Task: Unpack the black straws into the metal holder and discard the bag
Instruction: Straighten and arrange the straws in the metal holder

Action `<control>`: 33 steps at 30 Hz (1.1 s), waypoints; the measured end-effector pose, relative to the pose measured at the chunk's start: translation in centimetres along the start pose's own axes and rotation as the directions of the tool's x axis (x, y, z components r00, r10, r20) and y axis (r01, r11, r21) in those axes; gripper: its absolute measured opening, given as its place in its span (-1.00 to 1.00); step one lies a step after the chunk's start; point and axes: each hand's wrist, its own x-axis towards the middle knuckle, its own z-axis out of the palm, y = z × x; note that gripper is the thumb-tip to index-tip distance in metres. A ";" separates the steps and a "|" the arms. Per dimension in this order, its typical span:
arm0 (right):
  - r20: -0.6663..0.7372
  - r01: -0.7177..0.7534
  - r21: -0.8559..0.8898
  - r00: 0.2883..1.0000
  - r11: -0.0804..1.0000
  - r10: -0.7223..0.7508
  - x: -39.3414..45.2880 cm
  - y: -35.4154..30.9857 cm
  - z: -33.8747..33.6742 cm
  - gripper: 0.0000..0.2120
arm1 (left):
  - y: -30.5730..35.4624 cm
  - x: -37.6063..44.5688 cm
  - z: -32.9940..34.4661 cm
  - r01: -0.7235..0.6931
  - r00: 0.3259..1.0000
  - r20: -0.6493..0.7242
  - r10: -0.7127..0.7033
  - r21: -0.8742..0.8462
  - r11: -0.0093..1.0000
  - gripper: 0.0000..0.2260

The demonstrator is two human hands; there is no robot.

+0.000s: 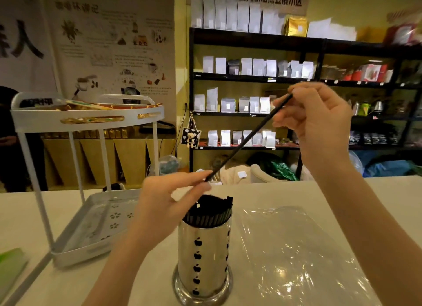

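A single black straw (247,138) slants through the air above the counter. My right hand (315,123) pinches its upper end and my left hand (164,203) pinches its lower end. Directly below the lower end stands the metal holder (203,260), a shiny cylinder with apple-shaped cut-outs, packed with several black straws (210,210) that stick out of its top. The clear plastic bag (294,251) lies flat and looks empty on the counter just right of the holder.
A white two-tier rack (75,241) stands on the counter (34,216) at the left, with packets on its upper tray. A green object (11,264) sits at the left edge. Behind the counter are dark shelves (258,77) of white pouches.
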 end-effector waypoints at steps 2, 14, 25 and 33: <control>-0.026 -0.105 0.014 0.994 0.994 0.106 -0.6 1.1 -0.7 -0.83 | -0.2 0.1 -0.9 0.036 0.990 -0.136 -0.041 -0.040 0.999 -0.75; 0.402 -0.064 -0.713 0.779 0.699 0.481 -5.9 7.9 -1.4 -0.84 | -1.6 0.8 -3.9 0.143 0.817 -0.510 -0.269 -0.273 0.951 -0.70; 0.613 0.218 -0.542 0.763 0.812 0.204 -9.0 8.0 -1.9 -0.69 | -0.7 -0.3 -0.7 0.165 0.982 0.075 -0.175 0.129 0.978 -0.76; 0.570 0.231 -0.519 0.811 0.823 0.132 -9.4 8.3 -1.5 -0.77 | -1.2 -0.3 0.2 0.281 0.894 0.309 -0.325 0.180 0.943 -0.83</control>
